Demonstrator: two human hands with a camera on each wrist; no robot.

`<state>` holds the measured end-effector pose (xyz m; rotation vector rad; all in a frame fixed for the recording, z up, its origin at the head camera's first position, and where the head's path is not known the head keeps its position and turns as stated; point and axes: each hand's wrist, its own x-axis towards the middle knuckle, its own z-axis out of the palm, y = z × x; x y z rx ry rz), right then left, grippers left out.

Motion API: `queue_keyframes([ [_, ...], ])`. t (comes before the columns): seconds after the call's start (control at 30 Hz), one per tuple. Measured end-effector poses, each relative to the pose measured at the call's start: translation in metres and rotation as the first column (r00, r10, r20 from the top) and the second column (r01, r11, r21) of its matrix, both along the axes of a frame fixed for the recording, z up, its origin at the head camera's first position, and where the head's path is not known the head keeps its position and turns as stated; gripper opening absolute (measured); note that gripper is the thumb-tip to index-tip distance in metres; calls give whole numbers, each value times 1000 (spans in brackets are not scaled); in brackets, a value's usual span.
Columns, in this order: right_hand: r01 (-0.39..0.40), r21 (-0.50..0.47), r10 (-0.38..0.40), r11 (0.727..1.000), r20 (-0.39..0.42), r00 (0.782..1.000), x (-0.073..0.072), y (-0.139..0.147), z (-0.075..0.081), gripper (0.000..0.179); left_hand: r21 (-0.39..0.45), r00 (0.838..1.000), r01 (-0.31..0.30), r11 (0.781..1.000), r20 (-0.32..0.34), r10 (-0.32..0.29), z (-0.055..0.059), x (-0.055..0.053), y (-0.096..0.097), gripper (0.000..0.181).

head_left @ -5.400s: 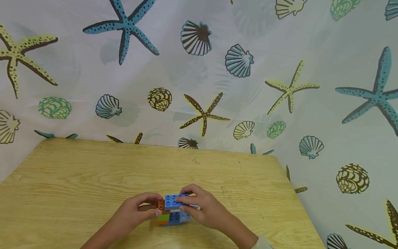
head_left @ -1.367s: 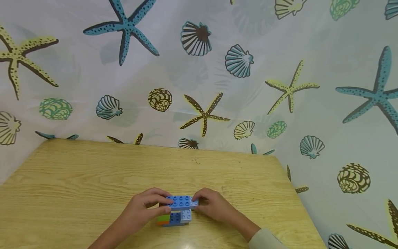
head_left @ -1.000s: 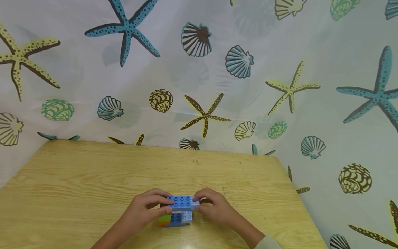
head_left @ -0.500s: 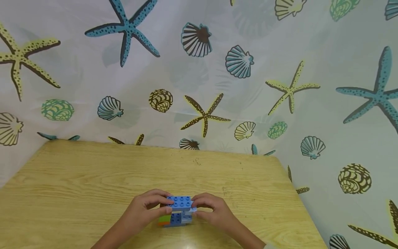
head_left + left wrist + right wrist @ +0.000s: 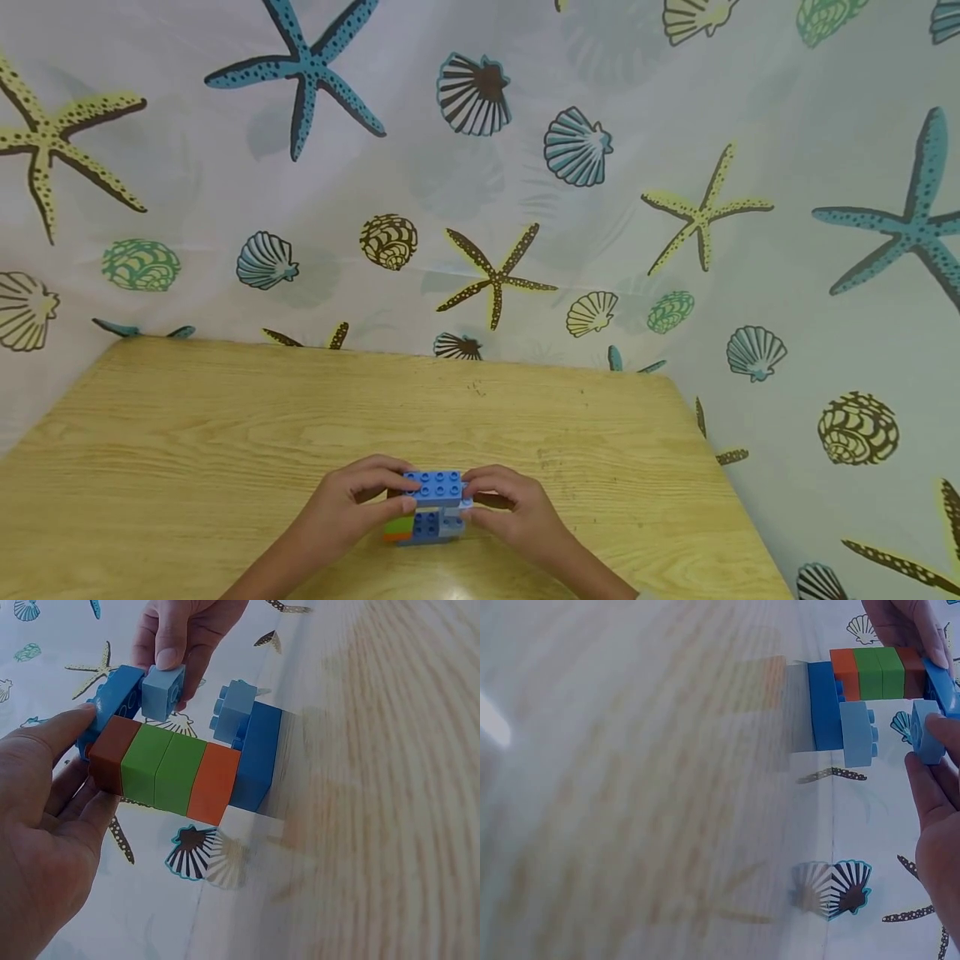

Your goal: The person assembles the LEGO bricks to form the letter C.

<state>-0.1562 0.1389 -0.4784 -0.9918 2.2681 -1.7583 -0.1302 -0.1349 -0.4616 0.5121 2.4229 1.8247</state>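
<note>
A stack of toy building bricks stands on the table: a dark blue base brick (image 5: pixel 257 757), then an orange brick (image 5: pixel 214 782), two green bricks (image 5: pixel 178 769) and a brown brick (image 5: pixel 115 754) at its left end. Across the top, a blue brick (image 5: pixel 438 490) juts out to the right. My left hand (image 5: pixel 351 504) grips that blue brick at its left end, fingers behind and thumb in front. Between thumb and fingers my right hand (image 5: pixel 519 507) pinches a light blue brick (image 5: pixel 928 735) under the jutting end. Another light blue brick (image 5: pixel 235 712) sits on the base's right end, below it.
The wooden table (image 5: pixel 225 417) spreads around the stack. A white curtain (image 5: pixel 337 192) printed with starfish and shells hangs behind the table and along its right side.
Earlier my right hand was on the blue top brick; afterwards it held the light blue brick beside that brick's right end. Since then it has lowered the light blue brick beneath that end.
</note>
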Motion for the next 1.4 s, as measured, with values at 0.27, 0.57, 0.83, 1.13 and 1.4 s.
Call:
queue_keyframes([
  [0.27, -27, -58, 27, 998, 0, 1000, -1, -1, -5, 19, -13, 1000, 2, 1000, -12, -2, 0, 0, -1, 21],
  [0.57, 1, -42, -1, 999, -11, 1000, 1, -3, -2, 16, -36, 1000, -5, 999, -3, 5, 3, 0, -1, 22],
  [0.83, 16, -37, -20, 999, -119, 993, 0, -5, -5, 12, -82, 997, -24, 996, -68, 18, 3, 1, 0, 21],
  [1.13, 46, -69, -56, 997, -161, 985, 4, -6, -7, 8, -97, 989, -26, 995, -147, 12, 3, 4, 4, 23],
  [1.4, 42, -63, -47, 997, -79, 996, 5, -7, -7, 12, -171, 982, -67, 983, -184, 35, 2, 5, 4, 18],
])
